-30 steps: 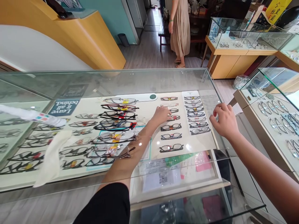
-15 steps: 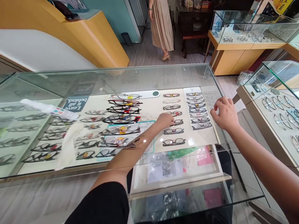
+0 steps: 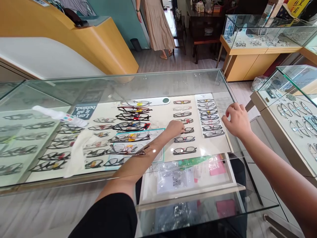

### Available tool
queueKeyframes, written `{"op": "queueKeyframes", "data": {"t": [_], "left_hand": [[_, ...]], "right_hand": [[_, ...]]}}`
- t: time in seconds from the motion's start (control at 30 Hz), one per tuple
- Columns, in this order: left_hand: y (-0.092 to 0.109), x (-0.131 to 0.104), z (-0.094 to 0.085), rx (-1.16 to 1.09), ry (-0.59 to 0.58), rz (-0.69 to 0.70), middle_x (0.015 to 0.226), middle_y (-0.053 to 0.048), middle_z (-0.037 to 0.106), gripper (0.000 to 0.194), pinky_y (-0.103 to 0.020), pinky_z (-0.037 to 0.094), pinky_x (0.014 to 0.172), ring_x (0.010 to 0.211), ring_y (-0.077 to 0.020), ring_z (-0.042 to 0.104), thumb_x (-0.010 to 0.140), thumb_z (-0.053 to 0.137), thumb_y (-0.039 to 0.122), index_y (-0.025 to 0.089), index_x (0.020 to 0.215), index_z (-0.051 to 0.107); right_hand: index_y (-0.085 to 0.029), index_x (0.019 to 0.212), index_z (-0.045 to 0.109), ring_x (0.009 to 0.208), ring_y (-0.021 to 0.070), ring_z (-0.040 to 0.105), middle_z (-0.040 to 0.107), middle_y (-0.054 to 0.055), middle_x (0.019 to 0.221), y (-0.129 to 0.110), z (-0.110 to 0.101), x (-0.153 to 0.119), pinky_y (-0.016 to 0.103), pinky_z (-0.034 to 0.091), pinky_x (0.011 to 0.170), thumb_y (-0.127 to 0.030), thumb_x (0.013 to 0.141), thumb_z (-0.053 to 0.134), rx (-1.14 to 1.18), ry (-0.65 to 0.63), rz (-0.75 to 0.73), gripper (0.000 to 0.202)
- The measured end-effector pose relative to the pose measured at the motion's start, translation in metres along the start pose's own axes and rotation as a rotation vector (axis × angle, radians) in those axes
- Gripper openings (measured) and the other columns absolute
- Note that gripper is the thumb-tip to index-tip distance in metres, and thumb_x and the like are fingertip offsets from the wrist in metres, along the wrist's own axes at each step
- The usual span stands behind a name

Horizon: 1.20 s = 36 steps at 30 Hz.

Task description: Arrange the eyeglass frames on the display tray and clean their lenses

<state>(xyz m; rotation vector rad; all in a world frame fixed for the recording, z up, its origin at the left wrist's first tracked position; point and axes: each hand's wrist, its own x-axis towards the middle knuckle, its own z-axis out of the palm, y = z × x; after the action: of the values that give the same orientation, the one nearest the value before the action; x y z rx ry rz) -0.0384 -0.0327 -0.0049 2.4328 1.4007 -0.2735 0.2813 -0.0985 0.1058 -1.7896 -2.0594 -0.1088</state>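
Observation:
My left hand [image 3: 175, 128] reaches over the display case, its fingertips closed at the left end of a dark pair of glasses [image 3: 189, 130] in the middle column. Glasses with a red tag [image 3: 186, 121] lie just beyond it. My right hand [image 3: 236, 119] is raised above the case's right edge with its fingers curled; nothing shows between them. Near it, a white card [image 3: 203, 97] bears a column of glasses. Below the middle column lie black glasses [image 3: 184, 150].
A white spray bottle [image 3: 59, 116] and a pale cloth [image 3: 78, 153] rest on the glass at left. An open drawer [image 3: 231, 172] holds packets. More display cases [image 3: 262, 51] stand at right. A person in a long skirt [image 3: 158, 24] is beyond the case.
The person in the skirt has moved left. The view has shifted slightly, so the bottle and cloth appear further right. Both my hands have hardly moved.

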Motion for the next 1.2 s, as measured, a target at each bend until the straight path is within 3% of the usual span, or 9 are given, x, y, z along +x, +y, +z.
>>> {"op": "queueKeyframes", "data": {"t": [0.17, 0.4, 0.53, 0.67, 0.83, 1.03, 1.1, 1.2], "left_hand": [[0.007, -0.013, -0.004, -0.034, 0.023, -0.005, 0.108, -0.008, 0.082, 0.026, -0.036, 0.047, 0.084, 0.107, -0.0284, 0.072, 0.096, 0.067, 0.045, 0.026, 0.094, 0.084], [0.027, -0.038, 0.0, -0.116, -0.069, 0.007, 0.098, -0.004, 0.083, 0.02, -0.031, 0.044, 0.072, 0.093, -0.0249, 0.074, 0.089, 0.074, 0.044, 0.026, 0.087, 0.082], [0.043, -0.054, 0.002, -0.132, 0.002, -0.018, 0.1, -0.009, 0.081, 0.023, -0.035, 0.045, 0.074, 0.093, -0.0276, 0.073, 0.096, 0.064, 0.04, 0.021, 0.092, 0.076], [0.071, -0.083, 0.008, -0.182, 0.046, 0.008, 0.087, -0.006, 0.076, 0.019, -0.036, 0.044, 0.071, 0.081, -0.0244, 0.07, 0.101, 0.05, 0.029, 0.023, 0.099, 0.068], [0.1, -0.133, 0.015, -0.269, -0.019, 0.158, 0.095, -0.002, 0.077, 0.004, -0.032, 0.047, 0.073, 0.087, -0.021, 0.07, 0.092, 0.059, 0.025, 0.024, 0.088, 0.061], [0.099, -0.188, -0.011, -0.483, -0.387, 0.252, 0.071, 0.003, 0.065, 0.019, -0.029, 0.037, 0.059, 0.065, -0.0163, 0.058, 0.078, 0.068, 0.014, 0.024, 0.073, 0.052], [0.097, -0.207, -0.024, -0.571, -0.403, 0.252, 0.065, 0.005, 0.061, 0.022, -0.028, 0.036, 0.058, 0.06, -0.014, 0.054, 0.073, 0.069, 0.01, 0.023, 0.071, 0.052], [0.097, -0.24, -0.044, -0.712, -0.33, 0.242, 0.065, 0.006, 0.06, 0.022, -0.026, 0.039, 0.06, 0.061, -0.012, 0.053, 0.069, 0.071, 0.007, 0.023, 0.07, 0.056]], "right_hand": [[-0.023, 0.08, 0.061, 0.097, 0.0342, 0.053, 0.062, 0.016, 0.108, 0.001, 0.001, 0.0, 0.054, 0.049, 0.088, -0.029, 0.091, 0.057, 0.009, -0.002, 0.0, 0.014], [-0.023, 0.078, 0.056, 0.097, 0.0337, 0.053, 0.063, 0.016, 0.109, 0.001, 0.0, 0.001, 0.053, 0.049, 0.09, -0.027, 0.091, 0.056, 0.006, -0.015, 0.01, 0.014], [-0.023, 0.08, 0.057, 0.098, 0.0346, 0.054, 0.063, 0.016, 0.109, 0.002, 0.002, 0.002, 0.055, 0.048, 0.09, -0.027, 0.09, 0.057, 0.023, -0.013, 0.009, 0.012], [-0.023, 0.079, 0.057, 0.099, 0.0356, 0.053, 0.063, 0.016, 0.108, 0.003, 0.004, 0.004, 0.055, 0.049, 0.088, -0.028, 0.09, 0.056, 0.039, -0.01, 0.012, 0.012], [-0.023, 0.078, 0.056, 0.097, 0.0345, 0.053, 0.062, 0.016, 0.107, 0.007, 0.008, 0.009, 0.054, 0.049, 0.087, -0.029, 0.09, 0.057, 0.036, -0.009, 0.008, 0.013], [-0.023, 0.074, 0.054, 0.093, 0.0317, 0.052, 0.061, 0.014, 0.102, 0.019, 0.015, 0.014, 0.052, 0.049, 0.085, -0.029, 0.087, 0.06, 0.048, 0.06, -0.044, 0.015], [-0.024, 0.073, 0.053, 0.093, 0.0313, 0.052, 0.06, 0.013, 0.101, 0.022, 0.016, 0.017, 0.052, 0.049, 0.086, -0.029, 0.086, 0.061, 0.059, 0.072, -0.053, 0.016], [-0.024, 0.073, 0.051, 0.094, 0.031, 0.052, 0.061, 0.014, 0.102, 0.022, 0.013, 0.021, 0.052, 0.048, 0.089, -0.027, 0.086, 0.062, 0.072, 0.042, -0.037, 0.018]]}}
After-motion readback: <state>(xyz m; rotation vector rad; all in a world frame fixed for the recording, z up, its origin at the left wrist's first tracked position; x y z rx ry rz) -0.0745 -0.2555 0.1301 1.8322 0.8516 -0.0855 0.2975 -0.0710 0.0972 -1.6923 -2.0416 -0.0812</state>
